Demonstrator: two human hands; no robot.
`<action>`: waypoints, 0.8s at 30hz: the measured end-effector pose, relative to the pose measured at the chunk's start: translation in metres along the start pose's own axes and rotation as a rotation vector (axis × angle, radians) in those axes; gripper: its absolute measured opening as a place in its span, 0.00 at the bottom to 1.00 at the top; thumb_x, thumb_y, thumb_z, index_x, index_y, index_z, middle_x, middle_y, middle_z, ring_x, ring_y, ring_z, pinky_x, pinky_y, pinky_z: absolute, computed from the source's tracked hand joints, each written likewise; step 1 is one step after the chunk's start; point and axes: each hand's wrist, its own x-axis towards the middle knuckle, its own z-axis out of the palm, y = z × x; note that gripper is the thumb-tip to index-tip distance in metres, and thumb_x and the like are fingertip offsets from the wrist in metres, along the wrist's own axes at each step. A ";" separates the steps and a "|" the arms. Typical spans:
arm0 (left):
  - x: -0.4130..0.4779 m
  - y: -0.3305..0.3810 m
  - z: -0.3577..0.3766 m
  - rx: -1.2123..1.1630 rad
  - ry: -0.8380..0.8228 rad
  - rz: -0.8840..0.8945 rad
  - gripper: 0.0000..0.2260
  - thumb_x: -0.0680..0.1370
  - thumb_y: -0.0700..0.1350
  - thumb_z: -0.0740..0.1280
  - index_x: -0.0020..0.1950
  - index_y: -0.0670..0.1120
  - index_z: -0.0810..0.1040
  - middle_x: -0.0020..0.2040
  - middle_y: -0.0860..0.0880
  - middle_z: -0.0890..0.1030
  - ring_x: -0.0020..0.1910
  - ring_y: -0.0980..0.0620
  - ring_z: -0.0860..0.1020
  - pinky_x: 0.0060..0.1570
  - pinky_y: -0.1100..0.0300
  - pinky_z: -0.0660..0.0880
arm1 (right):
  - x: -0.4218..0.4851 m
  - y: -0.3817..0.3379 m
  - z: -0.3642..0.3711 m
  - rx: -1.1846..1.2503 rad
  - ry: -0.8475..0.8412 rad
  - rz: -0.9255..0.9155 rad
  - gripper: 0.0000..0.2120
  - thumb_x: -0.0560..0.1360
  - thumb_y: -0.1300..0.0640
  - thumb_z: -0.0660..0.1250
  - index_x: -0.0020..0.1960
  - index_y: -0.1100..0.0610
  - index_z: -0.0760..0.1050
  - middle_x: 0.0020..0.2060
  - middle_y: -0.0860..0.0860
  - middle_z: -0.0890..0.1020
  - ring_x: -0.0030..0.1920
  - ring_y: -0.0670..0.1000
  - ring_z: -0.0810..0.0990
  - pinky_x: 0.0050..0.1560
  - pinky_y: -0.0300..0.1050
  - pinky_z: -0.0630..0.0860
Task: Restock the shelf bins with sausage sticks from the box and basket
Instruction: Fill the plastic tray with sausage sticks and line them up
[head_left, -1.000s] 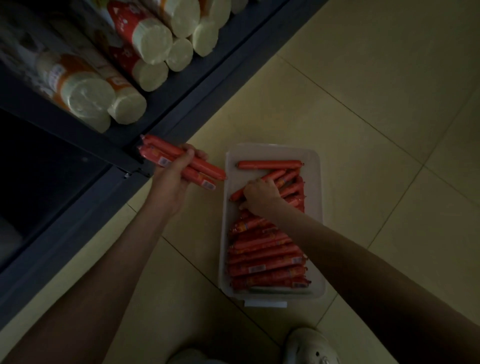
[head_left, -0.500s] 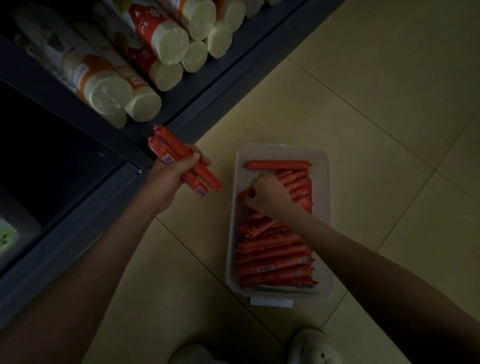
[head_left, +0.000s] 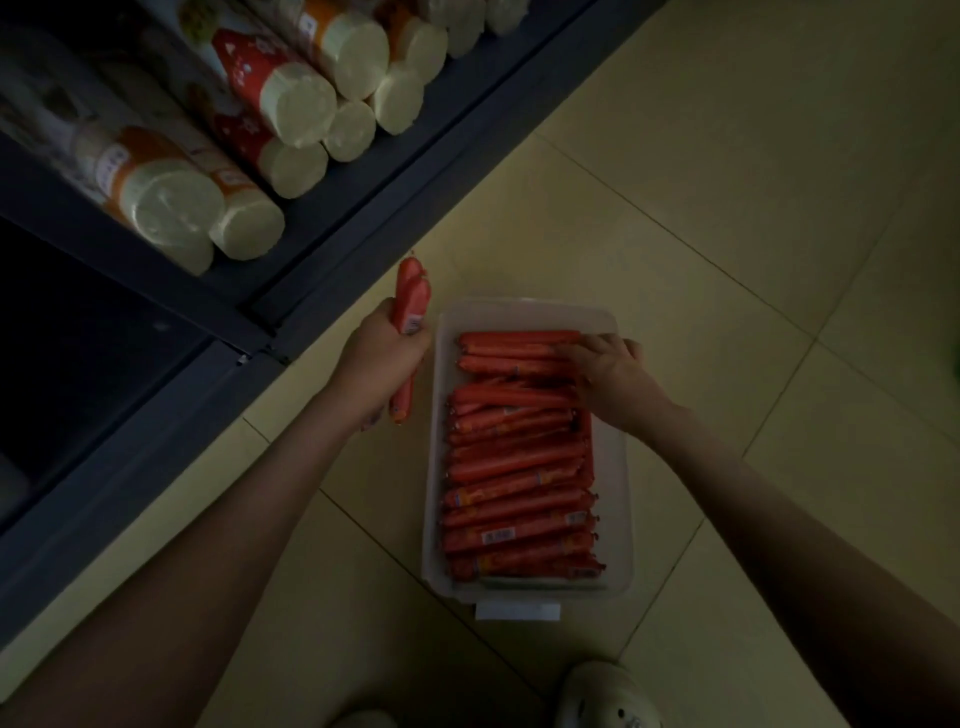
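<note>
Dim room, beige tile floor (head_left: 727, 197). Clear box (head_left: 613, 467) of sausage sticks (head_left: 514, 478) sits on it by the dark shelf (head_left: 363, 208) base. L hand (head_left: 382, 358) grips a bundle of sticks (head_left: 411, 299). R hand (head_left: 608, 371) fingers lie on sticks at the box's far end, grasp unclear.

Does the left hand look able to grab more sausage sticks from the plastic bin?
Probably not: the left hand grips a bundle of sticks beside the bin. The bin's top is open, though, and the right hand rests on the sausage sticks inside.
</note>
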 end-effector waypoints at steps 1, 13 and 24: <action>-0.002 0.004 0.003 0.104 -0.012 0.032 0.02 0.75 0.45 0.62 0.47 0.49 0.72 0.36 0.49 0.76 0.35 0.48 0.75 0.32 0.59 0.67 | -0.005 -0.002 0.004 -0.051 0.023 -0.002 0.19 0.77 0.57 0.60 0.68 0.52 0.69 0.68 0.50 0.70 0.68 0.55 0.64 0.65 0.49 0.50; -0.025 0.022 0.108 1.010 -0.130 0.530 0.30 0.73 0.58 0.67 0.67 0.44 0.63 0.64 0.44 0.70 0.63 0.45 0.68 0.62 0.53 0.61 | -0.059 -0.003 0.014 -0.606 -0.126 -0.251 0.25 0.67 0.56 0.49 0.47 0.57 0.84 0.46 0.57 0.84 0.49 0.63 0.82 0.57 0.73 0.61; 0.008 -0.020 0.085 1.269 -0.288 0.585 0.24 0.78 0.54 0.62 0.71 0.46 0.62 0.68 0.46 0.67 0.67 0.46 0.65 0.70 0.48 0.52 | -0.036 0.000 0.031 -0.673 -0.276 -0.197 0.17 0.62 0.38 0.67 0.49 0.42 0.83 0.52 0.43 0.83 0.57 0.47 0.80 0.63 0.48 0.69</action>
